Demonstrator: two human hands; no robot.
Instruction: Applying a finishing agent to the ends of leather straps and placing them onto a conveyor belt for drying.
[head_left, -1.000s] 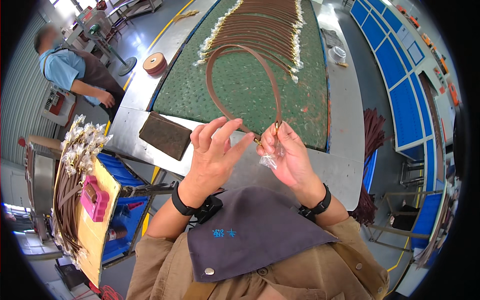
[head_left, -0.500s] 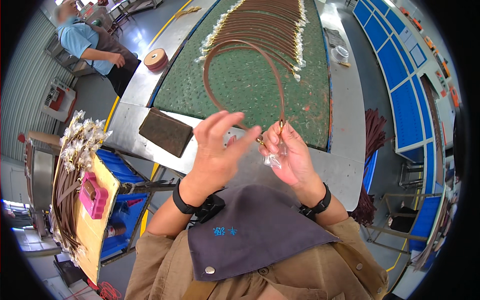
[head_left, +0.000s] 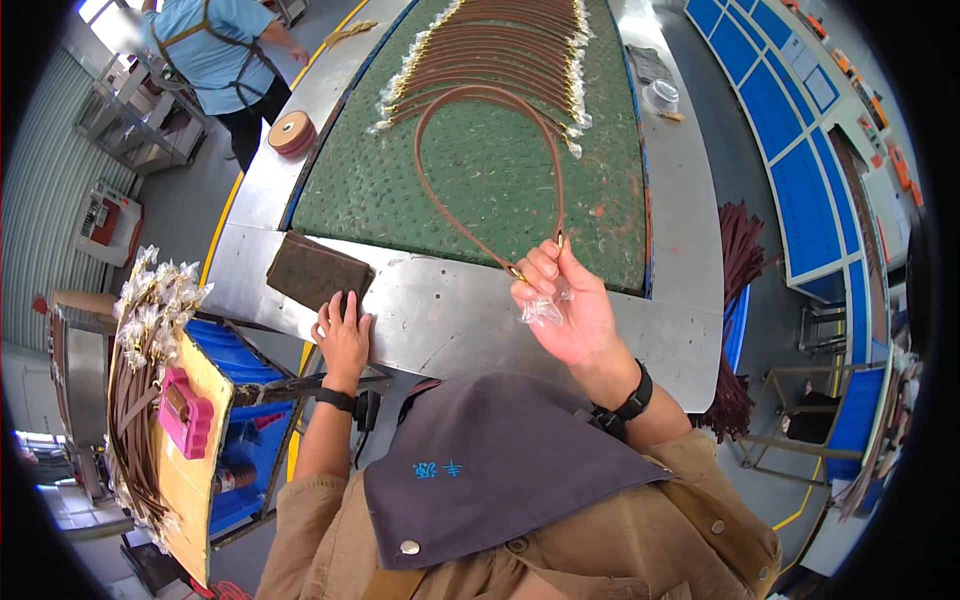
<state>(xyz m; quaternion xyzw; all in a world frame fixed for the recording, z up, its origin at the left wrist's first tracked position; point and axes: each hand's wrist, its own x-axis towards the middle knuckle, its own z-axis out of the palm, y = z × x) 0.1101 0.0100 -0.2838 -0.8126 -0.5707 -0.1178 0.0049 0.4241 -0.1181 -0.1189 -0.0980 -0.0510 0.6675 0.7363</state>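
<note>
Left hand (head_left: 343,335) lay flat, grip spread, on the steel table (head_left: 450,320) beside a dark pad (head_left: 318,270); right hand (head_left: 565,305), grip pinching both brass ends of the brown strap loop (head_left: 480,150) with clear wrapping (head_left: 542,312), best kept level above the green mat (head_left: 480,180).

A leather-goods workshop: rows of brown straps (head_left: 500,45) on a long green-matted metal workbench (head_left: 470,320).
</note>
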